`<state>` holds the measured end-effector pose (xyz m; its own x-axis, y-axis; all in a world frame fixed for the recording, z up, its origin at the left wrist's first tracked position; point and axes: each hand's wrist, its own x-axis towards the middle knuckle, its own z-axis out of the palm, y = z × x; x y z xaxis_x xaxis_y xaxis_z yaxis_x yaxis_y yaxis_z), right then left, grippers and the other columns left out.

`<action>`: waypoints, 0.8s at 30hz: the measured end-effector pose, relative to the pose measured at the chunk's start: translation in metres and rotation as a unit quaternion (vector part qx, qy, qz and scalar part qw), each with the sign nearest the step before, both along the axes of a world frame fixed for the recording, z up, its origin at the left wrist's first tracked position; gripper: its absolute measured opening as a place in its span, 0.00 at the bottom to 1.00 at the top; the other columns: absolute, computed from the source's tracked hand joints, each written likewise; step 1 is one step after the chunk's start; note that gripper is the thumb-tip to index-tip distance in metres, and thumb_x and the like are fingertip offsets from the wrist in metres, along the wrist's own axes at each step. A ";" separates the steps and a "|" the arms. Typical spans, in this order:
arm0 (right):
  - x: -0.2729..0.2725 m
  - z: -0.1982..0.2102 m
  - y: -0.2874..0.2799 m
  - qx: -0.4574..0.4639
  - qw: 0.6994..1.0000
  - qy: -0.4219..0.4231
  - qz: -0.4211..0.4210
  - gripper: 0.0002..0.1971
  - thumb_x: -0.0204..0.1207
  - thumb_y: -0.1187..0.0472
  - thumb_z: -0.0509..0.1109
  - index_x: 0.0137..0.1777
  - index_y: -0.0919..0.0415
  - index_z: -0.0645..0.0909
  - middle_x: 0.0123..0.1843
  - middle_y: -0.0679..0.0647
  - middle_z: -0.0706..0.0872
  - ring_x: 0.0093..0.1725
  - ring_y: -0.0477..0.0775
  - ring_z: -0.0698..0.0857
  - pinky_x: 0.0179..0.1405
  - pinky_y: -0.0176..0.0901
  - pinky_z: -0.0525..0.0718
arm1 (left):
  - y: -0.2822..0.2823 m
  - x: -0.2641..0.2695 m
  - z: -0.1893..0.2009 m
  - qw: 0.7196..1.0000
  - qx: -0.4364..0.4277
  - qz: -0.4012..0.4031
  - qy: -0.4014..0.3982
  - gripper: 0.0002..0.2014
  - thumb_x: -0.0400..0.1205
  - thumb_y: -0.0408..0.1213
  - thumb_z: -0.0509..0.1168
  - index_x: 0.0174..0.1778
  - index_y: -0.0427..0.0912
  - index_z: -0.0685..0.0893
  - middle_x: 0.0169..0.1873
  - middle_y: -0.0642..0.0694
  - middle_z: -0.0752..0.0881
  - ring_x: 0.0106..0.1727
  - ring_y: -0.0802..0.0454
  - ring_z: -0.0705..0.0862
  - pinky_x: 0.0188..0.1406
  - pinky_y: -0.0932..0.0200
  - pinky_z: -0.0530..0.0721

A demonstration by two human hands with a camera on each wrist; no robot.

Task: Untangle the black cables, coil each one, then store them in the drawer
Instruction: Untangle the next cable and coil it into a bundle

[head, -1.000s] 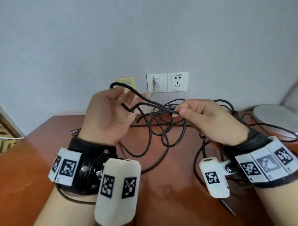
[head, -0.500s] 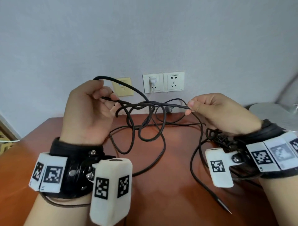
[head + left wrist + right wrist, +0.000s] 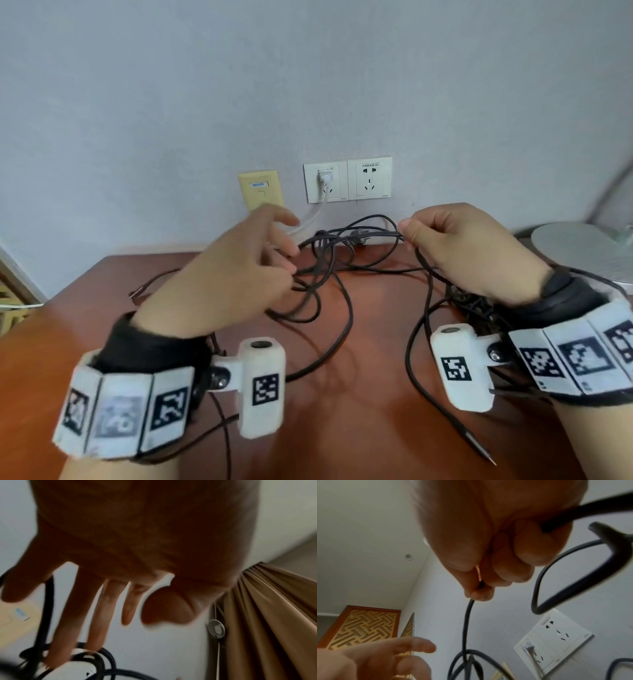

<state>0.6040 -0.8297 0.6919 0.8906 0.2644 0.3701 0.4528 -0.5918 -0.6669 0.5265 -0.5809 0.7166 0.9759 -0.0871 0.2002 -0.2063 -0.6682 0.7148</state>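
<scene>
Thin black rubber cables [image 3: 329,274] hang knotted between my hands: right hand [image 3: 469,250] pinches one strand at its fingertips, left hand [image 3: 236,274] fingers spread loosely against the knot. Nothing coiled, I'd say; no drawer visible.

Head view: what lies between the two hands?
In the head view, a knotted bunch of black cables stretches between the left hand and right hand, which pinches one strand; loops hang to the wooden table.
</scene>
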 end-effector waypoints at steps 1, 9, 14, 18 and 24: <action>-0.003 0.001 0.002 -0.009 1.000 -0.015 0.001 0.23 0.82 0.48 0.64 0.24 0.51 0.76 0.16 0.45 0.68 0.18 0.44 0.67 0.21 0.34 0.66 | -0.006 -0.003 0.000 0.998 0.059 -0.002 0.019 0.26 0.65 0.42 0.64 0.61 0.63 0.73 0.49 0.59 0.85 0.51 0.65 0.85 0.54 0.59 0.81; -0.028 0.010 0.015 -0.027 0.994 -0.097 0.032 0.23 0.79 0.46 0.63 0.24 0.52 0.68 0.20 0.44 0.71 0.24 0.45 0.70 0.26 0.38 0.67 | -0.055 0.001 -0.022 0.941 0.213 0.060 -0.254 0.32 0.77 0.56 0.64 0.76 0.48 0.70 0.68 0.50 0.76 0.70 0.50 0.72 0.69 0.49 0.72; -0.033 0.018 0.013 0.017 0.993 -0.103 0.058 0.19 0.80 0.48 0.63 0.28 0.54 0.74 0.21 0.43 0.73 0.24 0.43 0.73 0.26 0.33 0.68 | -0.049 0.030 -0.044 0.956 0.192 -0.013 -0.220 0.12 0.79 0.45 0.65 0.56 0.46 0.81 0.46 0.53 0.86 0.50 0.50 0.84 0.52 0.45 0.82; -0.022 0.024 -0.005 0.108 0.990 -0.092 0.004 0.18 0.84 0.53 0.63 0.34 0.61 0.79 0.17 0.45 0.67 0.17 0.44 0.67 0.17 0.29 0.64 | -0.024 0.044 -0.045 0.947 0.215 0.080 -0.226 0.18 0.81 0.53 0.54 0.28 0.47 0.72 0.26 0.52 0.75 0.33 0.49 0.75 0.37 0.45 0.77; 0.004 0.019 -0.022 0.331 0.944 -0.003 -0.008 0.20 0.85 0.50 0.58 0.30 0.51 0.76 0.24 0.45 0.64 0.24 0.46 0.60 0.19 0.38 0.57 | -0.012 0.042 -0.044 0.954 0.240 0.110 -0.145 0.24 0.74 0.64 0.55 0.23 0.49 0.77 0.26 0.52 0.80 0.36 0.51 0.79 0.44 0.49 0.77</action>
<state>0.6084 -0.8518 0.7105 0.8896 -0.0403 0.4549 0.4526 -0.0544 -0.8900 0.5681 -0.5934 0.6727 0.8910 -0.0359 0.4527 -0.1655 -0.9540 0.2501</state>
